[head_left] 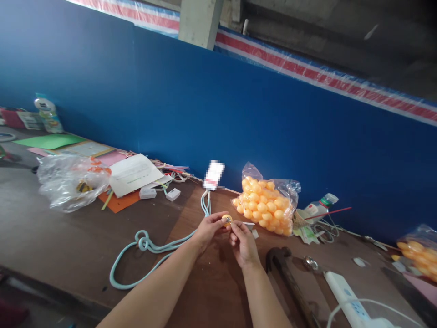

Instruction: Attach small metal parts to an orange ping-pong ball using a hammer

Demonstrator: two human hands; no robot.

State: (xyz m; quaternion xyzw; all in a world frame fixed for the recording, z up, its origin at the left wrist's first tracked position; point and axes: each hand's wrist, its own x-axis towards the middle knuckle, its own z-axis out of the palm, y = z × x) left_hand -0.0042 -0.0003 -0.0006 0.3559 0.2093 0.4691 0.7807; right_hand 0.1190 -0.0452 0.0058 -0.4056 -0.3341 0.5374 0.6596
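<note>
Partition (239, 109), blue, quantity one, stands behind one brown bench (78, 241). Three clear plastic bags are on the bench: one ball bag (289, 187) behind the hands, filled with yellow-orange balls too overlapped to count; one loose bag (56, 182) at the left, with a small yellow-and-black item showing through it; and one side bag (423, 234) at the right edge, containing similar balls. One pale blue cord (160, 249) lies looped to the left. One hammer (292, 284) lies to the right, with one white power strip (344, 294) beyond it. Two bottles are present: one labelled bottle (49, 115) at the far left and one capped bottle (319, 208) beside the ball bag; contents cannot be determined. Two hands, left hand (208, 231) and right hand (243, 243), meet above the bench. Two small white boxes (147, 193) lie near the cord. One yellow-orange ball (225, 217) is pinched between the left hand's thumb and fingers. The right hand's thumb and forefinger come together at the ball's right side; whether they grip anything cannot be determined. One shiny fitting (228, 220) shows on the ball.
</note>
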